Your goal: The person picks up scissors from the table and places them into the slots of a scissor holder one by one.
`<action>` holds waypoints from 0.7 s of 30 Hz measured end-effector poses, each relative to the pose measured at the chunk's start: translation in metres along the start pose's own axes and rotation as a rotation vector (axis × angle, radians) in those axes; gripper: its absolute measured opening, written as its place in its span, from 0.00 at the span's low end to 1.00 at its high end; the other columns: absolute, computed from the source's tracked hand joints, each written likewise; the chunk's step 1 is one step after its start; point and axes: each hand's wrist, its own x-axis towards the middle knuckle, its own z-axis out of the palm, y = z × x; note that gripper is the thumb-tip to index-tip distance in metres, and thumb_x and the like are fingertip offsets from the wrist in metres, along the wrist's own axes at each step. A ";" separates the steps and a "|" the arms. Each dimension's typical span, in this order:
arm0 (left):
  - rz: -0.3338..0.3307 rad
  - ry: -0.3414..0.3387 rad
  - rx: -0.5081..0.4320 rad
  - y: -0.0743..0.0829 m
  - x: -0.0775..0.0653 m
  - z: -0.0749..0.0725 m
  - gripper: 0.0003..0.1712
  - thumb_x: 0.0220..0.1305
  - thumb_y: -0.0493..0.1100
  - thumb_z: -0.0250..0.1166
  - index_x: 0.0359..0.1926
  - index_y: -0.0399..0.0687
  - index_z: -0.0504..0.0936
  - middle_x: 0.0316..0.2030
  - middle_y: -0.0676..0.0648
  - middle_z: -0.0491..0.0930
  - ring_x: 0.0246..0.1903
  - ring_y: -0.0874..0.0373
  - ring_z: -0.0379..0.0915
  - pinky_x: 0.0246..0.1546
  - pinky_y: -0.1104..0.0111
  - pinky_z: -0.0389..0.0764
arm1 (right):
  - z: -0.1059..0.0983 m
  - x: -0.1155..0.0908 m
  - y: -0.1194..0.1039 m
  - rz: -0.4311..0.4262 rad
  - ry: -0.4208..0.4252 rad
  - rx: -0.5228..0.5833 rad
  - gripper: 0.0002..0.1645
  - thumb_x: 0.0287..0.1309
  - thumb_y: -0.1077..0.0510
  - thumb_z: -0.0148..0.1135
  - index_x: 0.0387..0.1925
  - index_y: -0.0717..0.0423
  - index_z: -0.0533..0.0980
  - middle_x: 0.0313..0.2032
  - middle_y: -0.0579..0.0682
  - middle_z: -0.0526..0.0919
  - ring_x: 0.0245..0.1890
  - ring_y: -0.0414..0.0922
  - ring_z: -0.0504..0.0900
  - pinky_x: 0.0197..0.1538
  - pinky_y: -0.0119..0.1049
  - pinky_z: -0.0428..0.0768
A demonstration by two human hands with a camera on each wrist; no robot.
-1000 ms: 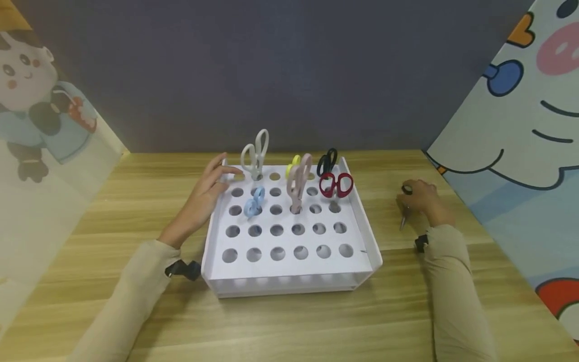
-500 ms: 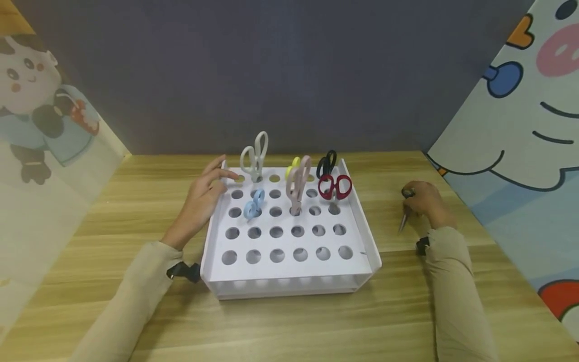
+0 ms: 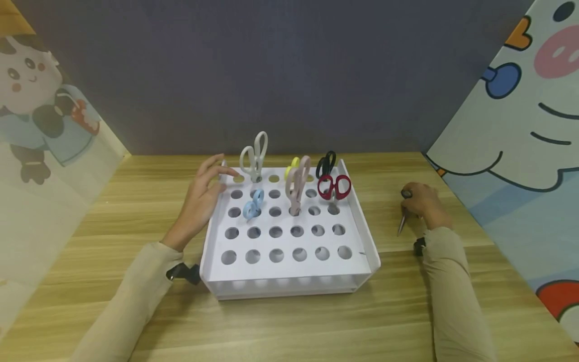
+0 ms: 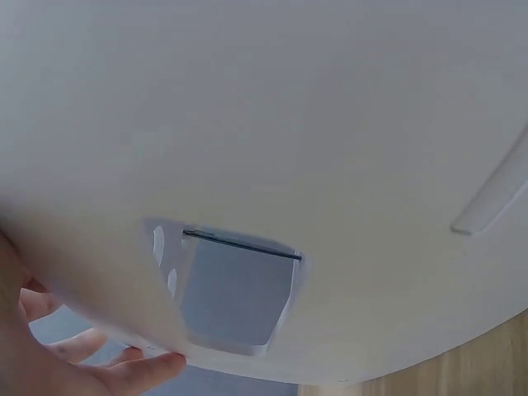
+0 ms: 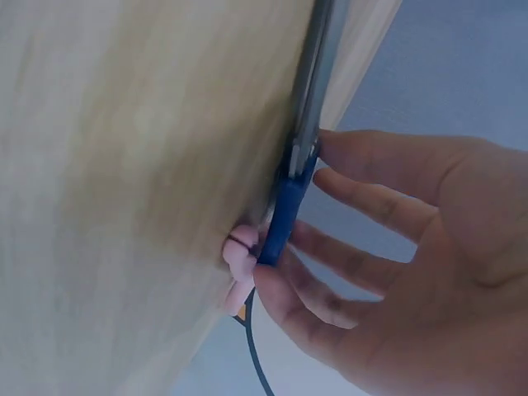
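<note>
My right hand [image 3: 424,203] pinches the dark handles of a pair of scissors [image 3: 401,221] low over the table, right of the rack; the blades point toward me. In the right wrist view these scissors [image 5: 285,206] have blue handles, with thumb and fingers on either side. Just behind them shows a small pink thing [image 5: 241,252], its kind unclear. My left hand [image 3: 201,193] rests on the left side of a white rack [image 3: 264,269], index finger reaching over its top. The left wrist view shows those fingertips [image 4: 165,365] at the edge of the rack's white side panel.
Upright in the rack's holes stand white [image 3: 255,156], light blue [image 3: 254,205], pink [image 3: 296,186], black [image 3: 326,165] and red-handled [image 3: 334,187] scissors, plus something yellow [image 3: 289,170]. A grey wall [image 3: 280,80] stands behind the wooden table [image 3: 289,332]; cartoon panels flank it.
The scissors in my right hand have turned slightly, and their tips have come a little nearer to me. My left hand stays at the rack, with its index fingertip drawn back slightly.
</note>
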 end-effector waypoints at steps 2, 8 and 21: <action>0.019 0.022 0.010 0.000 0.001 0.001 0.15 0.52 0.27 0.53 0.39 0.43 0.79 0.61 0.53 0.61 0.62 0.53 0.54 0.61 0.48 0.50 | 0.000 -0.001 0.000 0.012 -0.011 0.028 0.28 0.48 0.61 0.52 0.54 0.65 0.65 0.48 0.74 0.68 0.32 0.61 0.73 0.35 0.52 0.74; 0.042 0.059 -0.008 0.000 0.001 0.004 0.14 0.50 0.26 0.54 0.35 0.43 0.80 0.57 0.49 0.68 0.59 0.54 0.59 0.61 0.54 0.53 | 0.000 -0.002 -0.007 -0.018 -0.013 0.021 0.25 0.52 0.61 0.51 0.53 0.67 0.66 0.44 0.72 0.72 0.25 0.56 0.77 0.29 0.46 0.77; 0.048 0.089 -0.043 -0.002 0.002 0.004 0.13 0.51 0.25 0.53 0.32 0.42 0.81 0.54 0.50 0.71 0.57 0.55 0.61 0.61 0.57 0.54 | -0.023 -0.008 -0.034 -0.112 0.202 -0.016 0.25 0.44 0.62 0.61 0.46 0.70 0.72 0.35 0.66 0.79 0.32 0.57 0.77 0.32 0.49 0.75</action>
